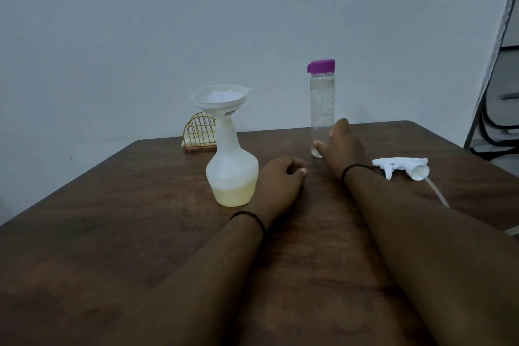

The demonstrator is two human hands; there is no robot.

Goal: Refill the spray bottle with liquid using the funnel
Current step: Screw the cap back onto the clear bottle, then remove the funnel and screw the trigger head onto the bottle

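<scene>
The left hand (280, 177) rests on the brown wooden bench (112, 233) just right of the spray bottle (231, 168), its fingers loosely curled under and holding nothing; it looks close to the bottle's side, though whether it touches is hard to tell. The right hand (341, 146) reaches farther out to the clear bottle (322, 109) with the purple cap (322, 66). Its thumb lies against the bottle's base and its fingers stretch up beside the lower wall, fairly straight; they seem to touch the bottle rather than wrap round it. Each wrist wears a thin dark band.

The spray bottle stands upright near the middle of the bench, white and translucent, with pale yellow liquid filling its lowest part. A white funnel (220, 98) sits in its open neck. The clear bottle stands upright and looks almost empty. The white spray head (398, 167) lies on its side on the bench to the right of the right wrist, its tube trailing toward the near edge. A small yellow wire rack (200, 130) stands at the far edge behind the spray bottle.
</scene>
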